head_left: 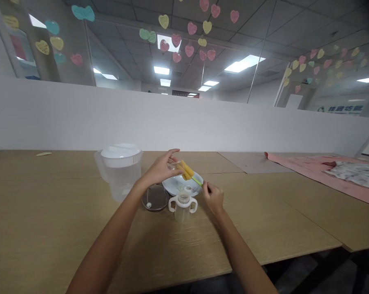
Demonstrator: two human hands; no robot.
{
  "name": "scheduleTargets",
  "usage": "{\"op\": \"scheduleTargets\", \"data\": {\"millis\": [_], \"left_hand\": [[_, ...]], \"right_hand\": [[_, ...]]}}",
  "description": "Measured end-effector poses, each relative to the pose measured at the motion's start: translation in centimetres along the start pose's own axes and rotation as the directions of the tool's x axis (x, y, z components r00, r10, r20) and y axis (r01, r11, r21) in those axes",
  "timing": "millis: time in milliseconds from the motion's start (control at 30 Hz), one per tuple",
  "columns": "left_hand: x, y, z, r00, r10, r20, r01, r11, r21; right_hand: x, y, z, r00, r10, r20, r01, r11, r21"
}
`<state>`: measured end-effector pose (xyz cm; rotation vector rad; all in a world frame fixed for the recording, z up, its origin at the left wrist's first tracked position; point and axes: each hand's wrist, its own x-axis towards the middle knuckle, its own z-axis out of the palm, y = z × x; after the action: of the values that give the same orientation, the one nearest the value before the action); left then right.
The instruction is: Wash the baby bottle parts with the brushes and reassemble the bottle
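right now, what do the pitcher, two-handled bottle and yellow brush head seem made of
Pitcher: likely plastic, matte, since its wall looks cloudy. Two-handled bottle: smooth plastic or glass; its see-through body leaves it open. Yellow brush head: probably foam sponge, dull, showing no shine.

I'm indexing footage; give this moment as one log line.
left hand: holds clear piece | right hand: holds yellow-headed brush | two-handled bottle: upright on table | pitcher: lidded

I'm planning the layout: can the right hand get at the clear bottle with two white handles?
Probably yes: the clear bottle stands close to the right hand, one white handle toward it, with nothing visible between. Grasping would likely mean first freeing that hand from the green-handled brush with the yellow head.
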<state>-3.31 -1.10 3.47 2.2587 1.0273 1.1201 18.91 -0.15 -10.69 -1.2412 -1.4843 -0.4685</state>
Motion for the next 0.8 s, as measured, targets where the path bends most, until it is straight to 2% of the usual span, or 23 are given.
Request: {"op": "scheduleTargets", "data": {"millis": [133, 267, 333, 367, 467, 533, 633, 700, 800], "left_hand": [[-0.4, 0.7, 1.1, 0.999, -0.016, 0.049, 0.024, 0.986, -0.163], [-0.4, 1.0, 2.4, 0.995, -0.071, 0.070, 0.082, 0.982, -0.167], [-0.2, 0.9, 2.4, 0.986, -0.123, 0.115, 0.141, 0.975, -0.172], [-0.1, 0.8, 2.1, 0.987, -0.130, 0.096, 0.143, 0.979, -0.144], [0.1, -0.3, 0.6, 0.992, -0.070, -0.102, 0.085, 0.984, 0.155], [0.0, -1.5, -0.5, 0.988, -0.039, -0.146, 0.095, 0.910, 0.403], [-0.3, -3.7, -1.4, 0.985, -0.167, -0.035, 0.150, 0.751, 0.644], [-0.3, -5.1, -1.4, 0.955, -0.297, 0.025, 0.190, 0.671, 0.717], [-0.2, -7.0, -0.7, 0.922, -0.385, 0.041, 0.235, 0.641, 0.731]], "right_hand": [[-0.3, 0.1, -0.1, 0.993, -0.112, 0.019, 0.111, 0.993, 0.045], [-0.4, 0.0, -0.4, 0.995, -0.100, 0.012, 0.100, 0.995, -0.005], [-0.5, 0.0, -0.4, 0.996, -0.086, 0.015, 0.086, 0.996, -0.034], [-0.5, 0.0, -0.3, 0.997, -0.078, 0.022, 0.079, 0.996, -0.048], [-0.5, 0.2, 0.1, 0.997, -0.041, 0.066, 0.047, 0.994, -0.099], [-0.5, 0.3, 0.3, 0.992, -0.023, 0.125, 0.038, 0.992, -0.120], [-0.4, 0.3, 0.4, 0.986, 0.044, 0.161, -0.021, 0.990, -0.141], [-0.2, 0.3, 0.2, 0.983, 0.119, 0.137, -0.097, 0.983, -0.156], [0.1, 0.2, -0.2, 0.974, 0.197, 0.111, -0.178, 0.971, -0.163]]}}
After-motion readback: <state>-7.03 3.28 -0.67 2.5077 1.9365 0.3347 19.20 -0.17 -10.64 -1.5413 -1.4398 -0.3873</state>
